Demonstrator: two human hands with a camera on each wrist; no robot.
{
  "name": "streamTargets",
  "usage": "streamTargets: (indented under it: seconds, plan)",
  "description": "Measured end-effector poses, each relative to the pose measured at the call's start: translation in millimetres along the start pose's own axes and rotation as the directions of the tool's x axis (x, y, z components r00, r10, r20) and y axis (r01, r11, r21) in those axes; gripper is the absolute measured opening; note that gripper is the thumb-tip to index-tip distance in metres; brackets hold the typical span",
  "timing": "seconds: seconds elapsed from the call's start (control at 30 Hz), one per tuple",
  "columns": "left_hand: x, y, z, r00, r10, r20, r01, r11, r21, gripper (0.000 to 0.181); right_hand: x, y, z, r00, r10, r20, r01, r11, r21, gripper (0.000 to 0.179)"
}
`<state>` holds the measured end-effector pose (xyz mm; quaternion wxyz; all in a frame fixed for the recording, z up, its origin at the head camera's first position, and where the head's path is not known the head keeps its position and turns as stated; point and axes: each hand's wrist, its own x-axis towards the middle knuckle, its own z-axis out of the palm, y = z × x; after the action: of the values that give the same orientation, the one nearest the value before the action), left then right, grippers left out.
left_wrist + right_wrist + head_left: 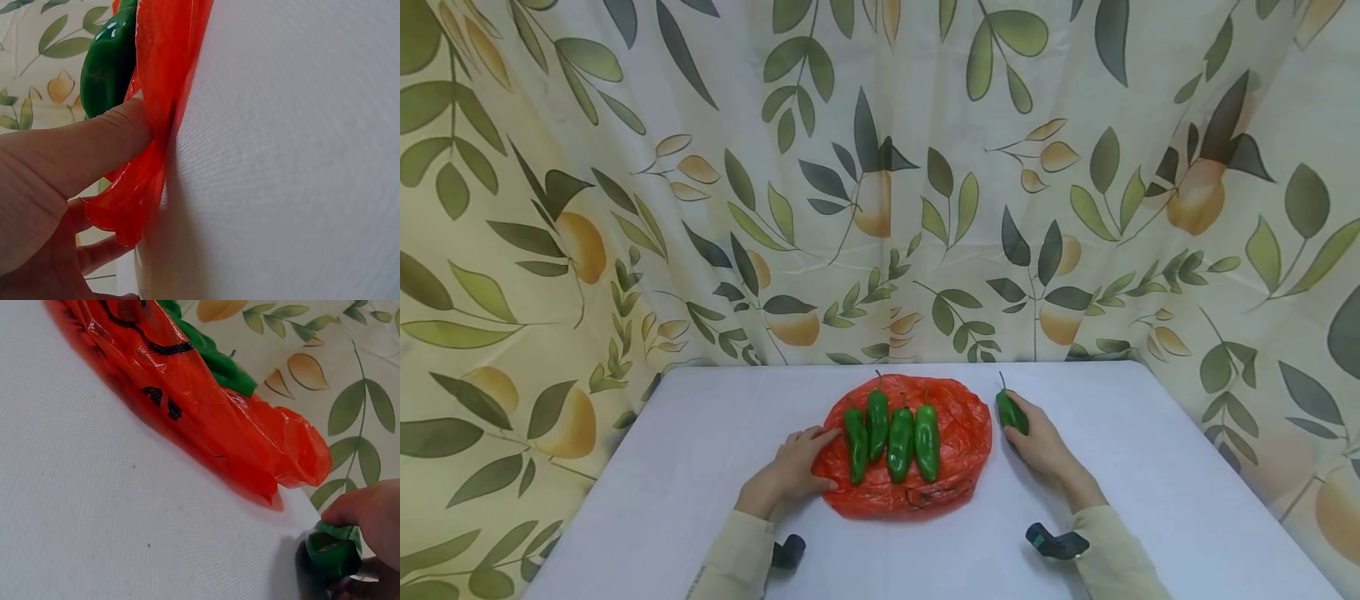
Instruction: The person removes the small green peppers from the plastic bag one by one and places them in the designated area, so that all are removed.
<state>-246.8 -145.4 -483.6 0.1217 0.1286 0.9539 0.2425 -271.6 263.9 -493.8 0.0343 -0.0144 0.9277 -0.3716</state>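
In the head view, my right hand (1043, 442) grips a green pepper (1012, 412) just right of the red plastic bag (958, 492). The pepper's stem points away from me, and its near end (334, 556) shows in the right wrist view. My left hand (793, 467) rests against the bag's left edge with thumb and fingers spread apart. Up close in the left wrist view, the thumb (125, 125) touches the red plastic (165, 62). Several green peppers (900, 442) lie side by side on the bag, stems toward the back.
The bag lies crumpled on a white-covered table (722, 417), with black printing on its near side. A leaf-and-fruit patterned curtain (880, 275) hangs along the table's back and sides. Dark wrist devices (1056, 543) sit by both sleeves.
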Motion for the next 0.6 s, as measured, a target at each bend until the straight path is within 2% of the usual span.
streamTargets:
  seconds: [0.43,0.6]
  plan:
    - [0.8,-2.5,2.4,1.000,-0.007,-0.001,0.007,1.000,-0.006,0.081,1.8,2.8,-4.4,0.997,0.028,-0.072,-0.032,0.998,-0.050,0.070]
    - [1.4,-2.6,2.3,1.000,-0.007,-0.004,0.007,1.000,-0.007,0.081,-0.8,-5.0,-9.5,0.993,0.053,-0.103,-0.059,0.997,-0.055,0.069]
